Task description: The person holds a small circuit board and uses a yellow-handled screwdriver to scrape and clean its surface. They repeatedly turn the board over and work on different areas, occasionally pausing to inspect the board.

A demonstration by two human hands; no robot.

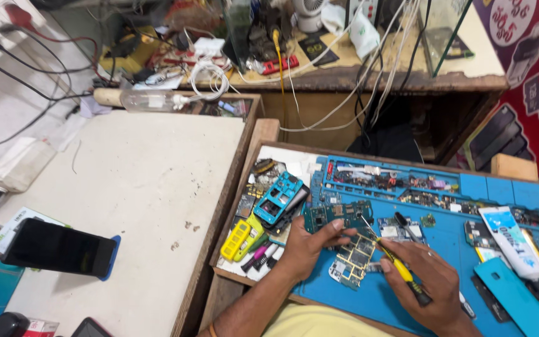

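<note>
Right hand, lower right, is gripping a yellow-handled screwdriver over a circuit board the left hand is pinning down; a slipping tip is risking gouged components.

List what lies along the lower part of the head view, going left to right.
Black phone → yellow frame piece → left hand → circuit board → right hand holding a yellow-handled screwdriver → white tube → teal back cover.

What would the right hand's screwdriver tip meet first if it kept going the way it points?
Likely the green circuit board just beyond the screwdriver held by the right hand; depth is unclear.
</note>
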